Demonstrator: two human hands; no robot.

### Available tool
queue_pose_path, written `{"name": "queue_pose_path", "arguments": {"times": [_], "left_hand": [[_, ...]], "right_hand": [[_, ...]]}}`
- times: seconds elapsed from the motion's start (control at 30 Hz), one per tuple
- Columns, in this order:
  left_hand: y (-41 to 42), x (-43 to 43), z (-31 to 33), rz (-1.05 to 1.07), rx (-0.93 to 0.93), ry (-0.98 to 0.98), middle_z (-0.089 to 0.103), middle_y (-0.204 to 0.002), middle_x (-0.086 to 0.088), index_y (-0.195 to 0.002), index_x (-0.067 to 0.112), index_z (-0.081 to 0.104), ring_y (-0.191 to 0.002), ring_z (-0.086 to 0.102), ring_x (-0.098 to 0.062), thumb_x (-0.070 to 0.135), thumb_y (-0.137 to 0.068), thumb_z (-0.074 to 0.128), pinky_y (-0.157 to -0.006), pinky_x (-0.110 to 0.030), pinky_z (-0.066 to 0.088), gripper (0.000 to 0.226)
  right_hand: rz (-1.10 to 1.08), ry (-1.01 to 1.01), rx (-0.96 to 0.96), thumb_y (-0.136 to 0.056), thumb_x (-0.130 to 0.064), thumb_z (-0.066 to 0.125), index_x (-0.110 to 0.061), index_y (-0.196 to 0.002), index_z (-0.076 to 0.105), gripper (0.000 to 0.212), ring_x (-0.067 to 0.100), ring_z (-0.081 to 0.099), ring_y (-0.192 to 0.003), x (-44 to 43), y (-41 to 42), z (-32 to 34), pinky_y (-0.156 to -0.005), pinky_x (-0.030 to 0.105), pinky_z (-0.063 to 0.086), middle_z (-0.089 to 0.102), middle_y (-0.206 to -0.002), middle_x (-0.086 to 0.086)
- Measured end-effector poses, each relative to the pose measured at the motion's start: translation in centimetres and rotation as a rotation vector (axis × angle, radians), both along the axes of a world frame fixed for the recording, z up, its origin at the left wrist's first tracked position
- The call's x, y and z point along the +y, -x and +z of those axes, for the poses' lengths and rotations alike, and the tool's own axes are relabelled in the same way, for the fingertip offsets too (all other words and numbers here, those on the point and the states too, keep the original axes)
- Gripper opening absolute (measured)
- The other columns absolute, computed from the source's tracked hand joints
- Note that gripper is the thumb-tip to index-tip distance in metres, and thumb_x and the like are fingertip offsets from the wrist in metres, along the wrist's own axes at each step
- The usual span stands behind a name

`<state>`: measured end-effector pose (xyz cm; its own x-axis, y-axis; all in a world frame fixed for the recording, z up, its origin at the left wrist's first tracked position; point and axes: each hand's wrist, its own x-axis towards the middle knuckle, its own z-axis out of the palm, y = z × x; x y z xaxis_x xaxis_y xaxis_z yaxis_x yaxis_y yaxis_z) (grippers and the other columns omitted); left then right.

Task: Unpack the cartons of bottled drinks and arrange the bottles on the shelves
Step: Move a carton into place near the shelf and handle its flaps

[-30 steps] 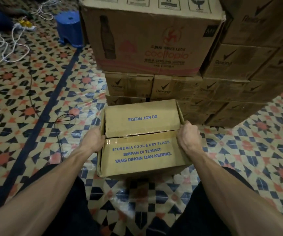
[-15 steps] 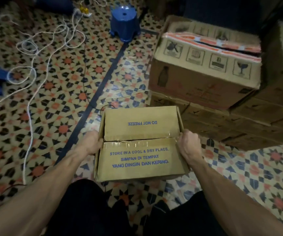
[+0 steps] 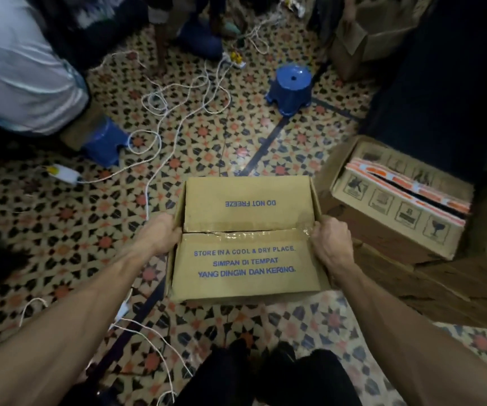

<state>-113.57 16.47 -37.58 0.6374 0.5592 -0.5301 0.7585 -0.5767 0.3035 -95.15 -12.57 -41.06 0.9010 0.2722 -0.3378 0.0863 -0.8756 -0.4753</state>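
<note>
Underfoot, a tiled floor (image 3: 207,148) with orange stars and dark diamonds fills most of the view. At the right edge, a bigger carton (image 3: 397,218) sits tilted on flatter boxes, its top showing orange-and-white tape and a row of handling symbols.

Front and centre is the carton (image 3: 245,265), held out in front of the body over the tiles, between both hands. It is plain brown cardboard with its two top flaps closed, and clear glossy tape runs along the seam across the middle. The near flap reads "STORE IN A COOL & DRY PLACE. SIMPAN DI TEMPAT YANG DINGIN DAN KERING." in blue, while the far flap carries "DO NOT FREEZE" upside down.

Beyond it stands a blue stool (image 3: 290,89), well apart. White cord (image 3: 160,136) loops loosely over the tiles to its left.

The left hand (image 3: 160,232) grips the carton's left side at the seam, fingers wrapped out of sight round the edge. The right hand (image 3: 328,241) clamps the right side likewise, fingers curled over the corner.
</note>
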Motion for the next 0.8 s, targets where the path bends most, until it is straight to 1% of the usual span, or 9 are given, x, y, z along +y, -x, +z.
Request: {"name": "queue_pose_path", "arguments": {"times": [0.07, 0.13, 0.2, 0.3, 0.4, 0.47, 0.53, 0.63, 0.8], "left_hand": [[-0.1, 1.9, 2.1, 0.004, 0.014, -0.017, 0.061, -0.073, -0.006, -0.078, 0.010, 0.059, -0.063, 0.058, -0.017, 0.016, -0.096, 0.052, -0.053, -0.028, 0.046, 0.021], [-0.7, 3.7, 3.3, 0.028, 0.008, -0.037, 0.062, -0.073, -0.006, -0.075, 0.011, 0.059, -0.062, 0.059, -0.016, 0.016, -0.095, 0.054, -0.051, -0.029, 0.048, 0.022], [-1.7, 5.2, 4.2, 0.059, -0.007, -0.021, 0.061, -0.071, -0.003, -0.071, 0.015, 0.055, -0.059, 0.058, -0.012, 0.015, -0.095, 0.055, -0.047, -0.023, 0.043, 0.024], [-4.1, 7.2, 5.1, 0.112, -0.011, 0.025, 0.061, -0.070, -0.004, -0.076, 0.012, 0.057, -0.056, 0.058, -0.011, 0.014, -0.096, 0.055, -0.043, -0.016, 0.038, 0.021], [-7.5, 10.0, 6.1, 0.117, -0.002, 0.005, 0.063, -0.073, -0.005, -0.078, 0.013, 0.058, -0.059, 0.059, -0.012, 0.014, -0.096, 0.056, -0.047, -0.021, 0.040, 0.018], [-10.3, 12.1, 6.3, 0.125, -0.019, 0.006, 0.062, -0.074, -0.004, -0.080, 0.014, 0.058, -0.063, 0.060, -0.012, 0.014, -0.096, 0.057, -0.049, -0.022, 0.040, 0.016], [-12.5, 13.7, 6.5, 0.103, -0.015, 0.005, 0.063, -0.076, -0.005, -0.084, 0.012, 0.059, -0.064, 0.062, -0.014, 0.014, -0.096, 0.056, -0.049, -0.022, 0.042, 0.013], [-16.4, 17.1, 6.4, 0.052, 0.009, -0.060, 0.066, -0.077, -0.008, -0.088, 0.010, 0.061, -0.064, 0.065, -0.017, 0.019, -0.096, 0.056, -0.048, -0.027, 0.049, 0.013], [-24.1, 22.4, 6.4, -0.083, -0.001, -0.086, 0.066, -0.076, -0.012, -0.084, 0.004, 0.061, -0.066, 0.064, -0.023, 0.018, -0.095, 0.055, -0.059, -0.036, 0.055, 0.019]], "right_hand": [[0.023, 0.003, 0.000, -0.095, -0.035, 0.042, -0.007, -0.100, 0.068, 0.039, 0.036, 0.064, -0.091, 2.3, -1.3, 1.8, -0.084, 0.045, 0.055, 0.068, -0.099, 0.015], [0.056, 0.010, -0.023, -0.098, -0.025, 0.046, 0.000, -0.099, 0.067, 0.033, 0.036, 0.062, -0.088, 4.5, -2.9, 3.1, -0.081, 0.041, 0.052, 0.066, -0.096, 0.017], [0.078, 0.004, -0.047, -0.097, -0.020, 0.046, 0.003, -0.097, 0.067, 0.030, 0.036, 0.063, -0.084, 6.6, -4.5, 4.1, -0.078, 0.040, 0.053, 0.067, -0.092, 0.018], [0.101, -0.017, -0.066, -0.095, -0.020, 0.047, 0.001, -0.094, 0.068, 0.030, 0.037, 0.067, -0.084, 9.7, -7.7, 5.0, -0.080, 0.046, 0.059, 0.069, -0.092, 0.020], [0.128, 0.011, -0.077, -0.098, -0.016, 0.048, -0.001, -0.094, 0.059, 0.019, 0.033, 0.063, -0.087, 12.4, -11.3, 6.5, -0.080, 0.042, 0.056, 0.064, -0.095, 0.014], [0.131, 0.028, -0.077, -0.099, -0.014, 0.048, -0.002, -0.099, 0.062, 0.019, 0.030, 0.060, -0.085, 14.1, -14.1, 7.0, -0.076, 0.037, 0.052, 0.061, -0.094, 0.012], [0.128, 0.024, -0.091, -0.099, -0.015, 0.048, -0.001, -0.098, 0.066, 0.023, 0.028, 0.060, -0.081, 15.6, -16.5, 7.1, -0.071, 0.034, 0.049, 0.062, -0.092, 0.011], [0.122, 0.006, -0.127, -0.097, -0.019, 0.049, -0.001, -0.097, 0.066, 0.024, 0.030, 0.065, -0.085, 17.6, -20.0, 7.1, -0.074, 0.039, 0.056, 0.066, -0.095, 0.013], [0.021, 0.030, -0.132, -0.096, -0.017, 0.048, 0.002, -0.098, 0.067, 0.027, 0.038, 0.065, -0.091, 21.2, -25.2, 7.6, -0.080, 0.043, 0.057, 0.066, -0.098, 0.020]]}}
